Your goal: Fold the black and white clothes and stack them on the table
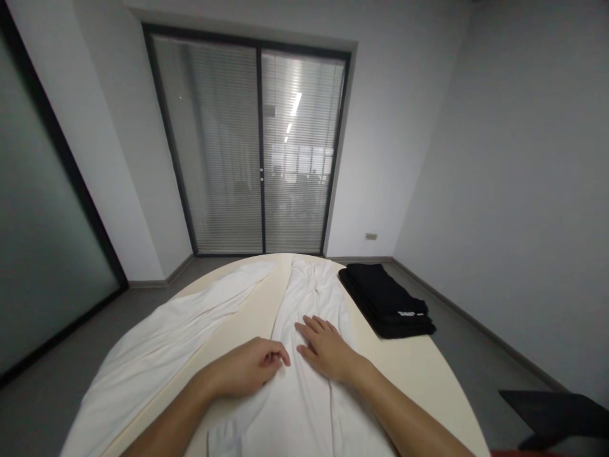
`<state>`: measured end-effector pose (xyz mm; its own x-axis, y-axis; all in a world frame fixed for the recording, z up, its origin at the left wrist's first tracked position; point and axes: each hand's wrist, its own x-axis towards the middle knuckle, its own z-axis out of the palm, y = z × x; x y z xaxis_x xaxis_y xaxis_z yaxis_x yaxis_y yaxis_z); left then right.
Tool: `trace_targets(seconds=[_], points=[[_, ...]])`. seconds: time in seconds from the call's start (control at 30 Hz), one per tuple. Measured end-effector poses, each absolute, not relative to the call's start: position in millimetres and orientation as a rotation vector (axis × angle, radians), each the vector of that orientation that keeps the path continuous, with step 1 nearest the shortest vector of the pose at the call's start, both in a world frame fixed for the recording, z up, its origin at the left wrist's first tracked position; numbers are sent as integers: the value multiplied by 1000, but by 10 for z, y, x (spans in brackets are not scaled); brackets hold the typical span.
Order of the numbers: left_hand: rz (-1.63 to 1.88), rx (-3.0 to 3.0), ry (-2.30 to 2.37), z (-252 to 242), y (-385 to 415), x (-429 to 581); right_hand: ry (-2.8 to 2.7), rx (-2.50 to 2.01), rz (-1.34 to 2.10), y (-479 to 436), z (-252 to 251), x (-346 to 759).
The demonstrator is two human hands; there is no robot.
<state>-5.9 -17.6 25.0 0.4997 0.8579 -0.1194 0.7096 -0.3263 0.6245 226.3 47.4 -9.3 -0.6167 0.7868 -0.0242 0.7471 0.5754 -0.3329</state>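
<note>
Here, right grip [329, 349] atop white cloth [307, 412]

Both bare forearms enter from the bottom edge of the frame and slant toward each other. The left forearm [178, 409] rises from the lower left; its grip, the left hand [245, 368], points rightward near the lower centre, fingers loosely curled inward, whether pinching or not being hard to tell. The right forearm [404, 406] rises from the lower right to the right hand [330, 350], palm down, fingers extended toward the upper left, thumb apart. The hands are near each other, not touching.
</note>
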Motion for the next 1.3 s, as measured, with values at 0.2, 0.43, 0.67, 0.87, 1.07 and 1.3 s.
trace_targets(seconds=[0.2, 0.43, 0.67, 0.87, 1.07, 1.3], points=[[271, 2252, 1300, 265, -207, 0, -2649, -1230, 491, 467, -188, 2349], [-60, 2202, 1540, 400, -356, 21, -2686, -1235, 581, 446, -195, 2365], [-1, 2139, 1426, 464, -390, -29, -2672, -1233, 582, 426, -172, 2369], [47, 2063, 1396, 523, -388, -17, -2624, -1236, 585, 418, -150, 2361], [2, 2122, 1511, 390, -403, -15, -2696, -1213, 636, 393, -121, 2352], [-77, 2054, 1475, 361, -401, -22, -2712, -1013, 459, 366, -4, 2327]])
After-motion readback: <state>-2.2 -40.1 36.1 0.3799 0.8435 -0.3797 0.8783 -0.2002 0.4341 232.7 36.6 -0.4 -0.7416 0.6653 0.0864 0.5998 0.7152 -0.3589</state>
